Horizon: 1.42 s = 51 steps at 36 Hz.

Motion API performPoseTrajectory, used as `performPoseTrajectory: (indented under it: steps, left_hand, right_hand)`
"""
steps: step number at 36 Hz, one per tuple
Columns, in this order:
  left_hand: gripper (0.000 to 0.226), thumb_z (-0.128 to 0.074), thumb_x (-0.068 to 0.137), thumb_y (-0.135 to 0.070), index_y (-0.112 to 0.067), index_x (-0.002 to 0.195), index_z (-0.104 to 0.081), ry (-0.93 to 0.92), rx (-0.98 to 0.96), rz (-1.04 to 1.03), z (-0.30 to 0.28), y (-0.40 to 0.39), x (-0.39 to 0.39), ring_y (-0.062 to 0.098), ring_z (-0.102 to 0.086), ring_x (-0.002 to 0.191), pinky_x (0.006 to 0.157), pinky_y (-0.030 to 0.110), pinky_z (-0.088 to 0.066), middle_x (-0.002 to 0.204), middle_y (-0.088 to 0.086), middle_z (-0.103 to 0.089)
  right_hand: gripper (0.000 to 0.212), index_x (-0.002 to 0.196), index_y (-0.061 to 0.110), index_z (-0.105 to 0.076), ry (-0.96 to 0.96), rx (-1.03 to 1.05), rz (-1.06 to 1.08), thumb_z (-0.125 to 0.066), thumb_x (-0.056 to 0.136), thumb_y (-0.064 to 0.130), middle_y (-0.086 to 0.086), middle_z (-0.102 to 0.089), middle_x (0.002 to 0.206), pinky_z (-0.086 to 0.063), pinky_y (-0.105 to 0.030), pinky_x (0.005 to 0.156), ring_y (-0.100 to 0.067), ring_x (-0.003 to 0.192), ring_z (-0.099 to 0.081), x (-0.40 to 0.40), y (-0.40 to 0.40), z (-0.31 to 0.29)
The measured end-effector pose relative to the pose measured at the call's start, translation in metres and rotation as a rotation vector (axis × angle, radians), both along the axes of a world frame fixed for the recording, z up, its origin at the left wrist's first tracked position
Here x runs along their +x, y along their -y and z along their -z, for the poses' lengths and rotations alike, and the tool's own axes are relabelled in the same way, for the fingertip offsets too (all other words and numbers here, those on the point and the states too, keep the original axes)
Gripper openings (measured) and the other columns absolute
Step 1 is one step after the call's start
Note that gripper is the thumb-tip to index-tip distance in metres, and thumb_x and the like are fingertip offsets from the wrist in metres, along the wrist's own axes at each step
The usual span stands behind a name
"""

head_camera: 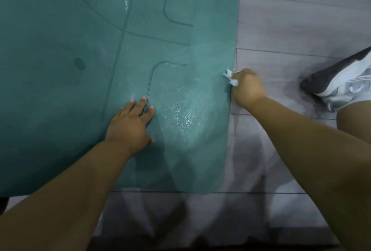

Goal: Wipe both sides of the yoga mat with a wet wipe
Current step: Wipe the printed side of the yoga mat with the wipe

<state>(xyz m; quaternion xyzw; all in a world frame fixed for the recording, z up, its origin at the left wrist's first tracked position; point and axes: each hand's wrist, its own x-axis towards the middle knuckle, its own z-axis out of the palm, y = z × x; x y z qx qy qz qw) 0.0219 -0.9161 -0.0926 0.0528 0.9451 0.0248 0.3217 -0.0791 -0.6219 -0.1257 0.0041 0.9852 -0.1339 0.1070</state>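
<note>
Bare forearms reach down over a teal yoga mat [70,70] spread on grey plank floor [291,19].
Left hand [131,124] presses flat, fingers straight, on glistening textured rubber; right hand [248,88] clutches a crumpled white wet wipe [230,78] at the mat's right edge, near a sneaker [341,78].

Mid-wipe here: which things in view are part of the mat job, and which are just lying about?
Part of the job:
yoga mat, flat under the left hand
wet wipe, bunched in the right hand at the mat's edge

Just there:
shoe
tiled floor
</note>
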Motion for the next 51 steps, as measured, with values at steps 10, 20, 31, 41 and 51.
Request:
performPoseTrajectory:
  steps: [10, 20, 31, 41, 51]
  left_hand:
    - [0.092, -0.066, 0.081, -0.050, -0.031, 0.151, -0.009, 0.010, 0.039, -0.016, 0.007, 0.004, -0.004, 0.020, 0.006, 0.146, 0.118, 0.036, -0.005, 0.158, -0.008, 0.011]
    - [0.080, -0.052, 0.092, -0.046, -0.028, 0.151, -0.002, 0.049, -0.064, 0.026, -0.001, -0.004, 0.008, 0.024, 0.007, 0.146, 0.118, 0.037, -0.006, 0.158, -0.004, 0.017]
    - [0.076, -0.052, 0.092, -0.046, -0.030, 0.151, -0.006, 0.020, -0.069, 0.043, -0.005, 0.001, 0.051, 0.024, 0.002, 0.146, 0.116, 0.038, -0.013, 0.159, -0.002, 0.007]
    - [0.068, -0.054, 0.091, -0.044, -0.024, 0.148, -0.024, -0.078, -0.107, 0.097, -0.014, 0.024, 0.039, 0.022, -0.013, 0.143, 0.113, 0.035, -0.017, 0.157, -0.003, -0.009]
    - [0.073, -0.041, 0.096, -0.049, -0.024, 0.151, -0.002, -0.052, -0.230, 0.137, 0.000, 0.053, 0.033, 0.025, 0.008, 0.146, 0.117, 0.039, 0.005, 0.159, -0.003, 0.011]
  right_hand:
    - [0.034, 0.111, 0.002, -0.063, 0.219, -0.211, -0.836, -0.062, 0.077, 0.007, -0.011, -0.064, 0.101, -0.053, -0.028, 0.072, -0.026, 0.089, -0.063, 0.147, 0.027, -0.012]
    - [0.033, 0.123, 0.003, -0.055, 0.091, 0.080, -0.278, -0.048, 0.091, 0.007, -0.016, -0.052, 0.117, -0.041, -0.034, 0.086, -0.033, 0.101, -0.054, 0.072, 0.008, -0.012]
    - [0.032, 0.115, 0.005, -0.059, 0.376, -0.107, -0.921, -0.034, 0.099, 0.018, -0.015, -0.059, 0.106, -0.048, -0.036, 0.083, -0.031, 0.097, -0.059, 0.203, 0.039, -0.022]
    - [0.032, 0.121, 0.001, -0.054, 0.023, 0.052, -0.080, -0.049, 0.089, 0.007, -0.017, -0.048, 0.118, -0.042, -0.032, 0.086, -0.033, 0.100, -0.054, 0.085, 0.055, -0.005]
    - [0.025, 0.111, 0.012, -0.064, 0.265, -0.207, -1.013, -0.057, 0.087, 0.011, -0.008, -0.063, 0.109, -0.046, -0.031, 0.081, -0.028, 0.096, -0.061, 0.140, 0.109, -0.003]
